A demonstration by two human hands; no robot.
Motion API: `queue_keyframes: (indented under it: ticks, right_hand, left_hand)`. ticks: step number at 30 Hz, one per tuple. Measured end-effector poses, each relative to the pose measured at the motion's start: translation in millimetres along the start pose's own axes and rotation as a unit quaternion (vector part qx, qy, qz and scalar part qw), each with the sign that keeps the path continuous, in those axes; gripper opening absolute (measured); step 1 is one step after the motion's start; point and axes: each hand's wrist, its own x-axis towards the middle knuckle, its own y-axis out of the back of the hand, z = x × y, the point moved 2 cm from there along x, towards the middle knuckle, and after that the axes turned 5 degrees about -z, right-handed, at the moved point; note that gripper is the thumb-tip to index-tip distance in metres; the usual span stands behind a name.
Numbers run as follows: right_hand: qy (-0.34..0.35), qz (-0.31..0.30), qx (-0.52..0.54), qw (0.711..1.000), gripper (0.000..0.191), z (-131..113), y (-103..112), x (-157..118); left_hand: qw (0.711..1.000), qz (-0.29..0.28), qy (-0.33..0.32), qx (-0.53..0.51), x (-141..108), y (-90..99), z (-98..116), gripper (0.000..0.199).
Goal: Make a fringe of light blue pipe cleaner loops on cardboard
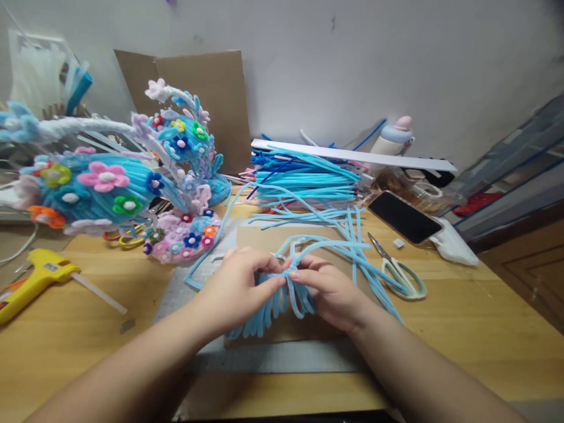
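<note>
Both hands meet over a looped bundle of light blue pipe cleaners, held above a piece of cardboard. My left hand is closed, with thumb and fingers pinching the bundle's upper edge. From the right, my right hand pinches the same pipe cleaners close to my left thumb tip. Loops hang down between and below the hands. Long loose light blue stems trail from there to the right and back. Some fingertips are hidden behind the loops.
White-handled scissors and a phone lie to the right. A pile of blue pipe cleaners sits at the back. Leftward are a yellow glue gun and flower-covered blue lantern-like pieces on curved white stems. A grey mat lies under the cardboard.
</note>
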Motion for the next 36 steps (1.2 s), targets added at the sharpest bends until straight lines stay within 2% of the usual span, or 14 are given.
queue_keyframes:
  ticks: [4,10,14,21,25,30,36]
  right_hand:
    - [-0.038,0.003,0.017,0.999,0.017,1.0,1.0,0.2]
    - [0.028,-0.003,-0.093,0.995,0.014,-1.2,2.9,1.4]
    - [0.045,0.015,-0.095,0.994,0.016,-1.4,2.1,0.1]
    - [-0.015,-0.016,-0.154,0.988,0.02,-5.8,2.7,-4.4]
    - [-0.005,-0.042,-0.118,0.992,0.021,-2.4,2.2,-3.8]
    - [0.033,-0.014,-0.072,0.997,0.019,0.1,1.6,-3.3]
    - [-0.024,-0.059,-0.002,0.998,0.017,-1.5,-1.2,-3.9]
  left_hand:
    - [1.0,-0.005,-0.001,-0.011,-0.3,-0.1,0.1,0.013]
    - [1.0,0.006,0.017,-0.005,-0.4,1.1,-0.4,0.012]
    - [1.0,-0.006,0.009,-0.01,-0.3,1.2,-1.0,0.014]
    - [1.0,-0.005,-0.01,0.002,-3.5,2.1,4.7,0.012]
    - [1.0,-0.008,-0.003,-0.029,-3.4,3.2,3.0,0.013]
    - [0.995,-0.031,0.021,-0.091,-1.4,3.7,0.7,0.016]
    - [0.987,-0.059,0.006,-0.15,-1.5,2.5,6.1,0.012]
